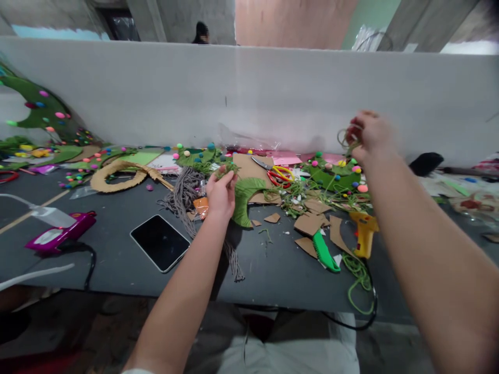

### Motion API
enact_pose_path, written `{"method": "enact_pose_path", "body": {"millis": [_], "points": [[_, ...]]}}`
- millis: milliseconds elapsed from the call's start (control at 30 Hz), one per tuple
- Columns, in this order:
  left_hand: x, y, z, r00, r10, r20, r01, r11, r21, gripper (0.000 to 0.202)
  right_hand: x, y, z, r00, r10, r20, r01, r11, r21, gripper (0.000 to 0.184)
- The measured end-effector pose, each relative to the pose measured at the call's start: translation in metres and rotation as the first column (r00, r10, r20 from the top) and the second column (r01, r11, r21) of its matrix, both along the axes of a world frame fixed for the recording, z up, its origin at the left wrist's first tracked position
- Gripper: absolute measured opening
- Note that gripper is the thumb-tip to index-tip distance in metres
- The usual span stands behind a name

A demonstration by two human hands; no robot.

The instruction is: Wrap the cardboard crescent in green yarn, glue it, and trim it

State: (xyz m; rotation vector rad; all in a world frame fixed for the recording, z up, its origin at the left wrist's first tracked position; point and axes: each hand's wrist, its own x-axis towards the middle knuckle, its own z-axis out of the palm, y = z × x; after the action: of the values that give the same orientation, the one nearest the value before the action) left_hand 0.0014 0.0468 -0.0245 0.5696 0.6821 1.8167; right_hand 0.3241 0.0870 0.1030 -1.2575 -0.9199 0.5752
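Note:
My left hand (221,196) is closed, its fingertips pinching a small bunch of green yarn (228,170). Just to its right lies a crescent (244,202) wrapped in green; I cannot tell whether the hand touches it. My right hand (370,136) is raised in front of the white partition, slightly blurred, with its fingers curled round a loop of green yarn (342,137). Whether one strand joins the two hands does not show. Grey cords (183,195) lie beside and beneath my left wrist. Scissors (275,170) with red and yellow handles rest beyond the crescent.
A phone (159,243) lies left of my left forearm. A purple power strip (62,234) is farther left. At right are a green-handled cutter (324,252), cardboard scraps (310,224) and a yellow glue gun (364,234) with its cord. A white partition (156,93) stands behind.

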Motion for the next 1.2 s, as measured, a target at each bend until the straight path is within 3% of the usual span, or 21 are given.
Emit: {"method": "enact_pose_path", "body": {"millis": [100, 133, 200, 267, 333, 367, 400, 467, 533, 567, 633, 733, 767, 800, 867, 900, 933, 1000, 1067, 1133, 1200], "points": [[0.009, -0.004, -0.002, 0.989, -0.089, -0.119, 0.096, 0.994, 0.054, 0.032, 0.018, 0.002, 0.016, 0.969, -0.129, 0.213, 0.131, 0.991, 0.004, 0.021], [0.014, -0.007, -0.001, 0.975, -0.135, -0.179, 0.147, 0.987, 0.058, 0.032, 0.019, 0.0, 0.018, 0.945, -0.103, 0.311, 0.121, 0.992, -0.04, 0.022], [0.026, -0.012, 0.002, 0.905, -0.271, -0.327, 0.298, 0.954, 0.035, 0.033, 0.01, -0.009, 0.011, 0.88, 0.115, 0.461, -0.005, 0.972, -0.233, 0.028], [0.039, -0.018, 0.004, 0.777, -0.451, -0.439, 0.516, 0.856, 0.033, 0.045, -0.015, -0.023, -0.01, 0.758, 0.428, 0.492, -0.187, 0.866, -0.464, 0.051], [0.05, -0.021, 0.005, 0.614, -0.584, -0.531, 0.7, 0.714, 0.023, 0.061, -0.047, -0.036, -0.04, 0.616, 0.62, 0.486, -0.339, 0.766, -0.546, 0.07], [0.053, -0.022, 0.004, 0.544, -0.605, -0.581, 0.754, 0.656, 0.023, 0.067, -0.061, -0.039, -0.055, 0.464, 0.69, 0.556, -0.399, 0.723, -0.564, 0.071], [0.054, -0.023, 0.003, 0.489, -0.602, -0.631, 0.783, 0.621, 0.014, 0.071, -0.071, -0.04, -0.067, 0.356, 0.681, 0.64, -0.4, 0.73, -0.554, 0.062], [0.05, -0.025, 0.0, 0.438, -0.524, -0.73, 0.755, 0.655, -0.017, 0.071, -0.074, -0.033, -0.081, 0.261, 0.606, 0.752, -0.219, 0.796, -0.565, 0.03], [0.038, -0.026, 0.0, 0.422, -0.409, -0.809, 0.641, 0.766, -0.053, 0.062, -0.059, -0.018, -0.079, 0.306, 0.388, 0.87, 0.101, 0.895, -0.435, 0.023], [0.031, -0.026, 0.002, 0.414, -0.354, -0.838, 0.569, 0.82, -0.066, 0.055, -0.048, -0.01, -0.075, 0.314, 0.332, 0.889, 0.172, 0.901, -0.397, 0.025], [0.015, -0.026, 0.011, 0.463, -0.262, -0.846, 0.453, 0.891, -0.028, 0.039, -0.03, -0.001, -0.065, 0.314, 0.352, 0.881, 0.211, 0.879, -0.427, 0.02], [-0.006, -0.023, 0.024, 0.625, -0.108, -0.773, 0.295, 0.95, 0.106, 0.02, -0.041, -0.017, -0.059, 0.299, 0.412, 0.861, 0.118, 0.879, -0.462, 0.025], [-0.011, -0.021, 0.026, 0.664, -0.082, -0.743, 0.253, 0.96, 0.12, 0.018, -0.055, -0.031, -0.061, 0.296, 0.431, 0.853, 0.033, 0.887, -0.46, 0.024], [-0.016, -0.019, 0.027, 0.687, -0.086, -0.722, 0.233, 0.967, 0.106, 0.016, -0.074, -0.048, -0.065, 0.327, 0.486, 0.811, -0.158, 0.874, -0.46, 0.021], [-0.023, -0.019, 0.028, 0.676, -0.121, -0.727, 0.218, 0.975, 0.04, 0.013, -0.115, -0.089, -0.076, 0.198, 0.765, 0.612, -0.476, 0.621, -0.622, 0.016], [-0.026, -0.021, 0.028, 0.633, -0.139, -0.761, 0.221, 0.975, 0.005, 0.013, -0.135, -0.11, -0.083, 0.131, 0.835, 0.534, -0.543, 0.511, -0.666, 0.02], [-0.029, -0.025, 0.029, 0.566, -0.151, -0.811, 0.227, 0.974, -0.023, 0.012, -0.153, -0.129, -0.09, 0.117, 0.864, 0.491, -0.57, 0.463, -0.679, 0.025], [-0.036, -0.042, 0.032, 0.35, -0.133, -0.927, 0.265, 0.964, -0.038, 0.012, -0.181, -0.159, -0.106, 0.134, 0.87, 0.474, -0.571, 0.459, -0.681, 0.036], [-0.046, -0.067, 0.034, 0.118, -0.113, -0.987, 0.329, 0.942, -0.068, 0.013, -0.196, -0.176, -0.12, 0.144, 0.857, 0.494, -0.501, 0.494, -0.71, 0.042], [-0.056, -0.097, 0.031, 0.009, -0.096, -0.995, 0.344, 0.935, -0.088, 0.019, -0.202, -0.183, -0.132, 0.154, 0.836, 0.526, -0.443, 0.534, -0.72, 0.044], [-0.066, -0.124, 0.022, -0.05, -0.104, -0.993, 0.396, 0.911, -0.116, 0.022, -0.204, -0.184, -0.14, 0.15, 0.831, 0.535, -0.427, 0.543, -0.723, 0.034]]}}
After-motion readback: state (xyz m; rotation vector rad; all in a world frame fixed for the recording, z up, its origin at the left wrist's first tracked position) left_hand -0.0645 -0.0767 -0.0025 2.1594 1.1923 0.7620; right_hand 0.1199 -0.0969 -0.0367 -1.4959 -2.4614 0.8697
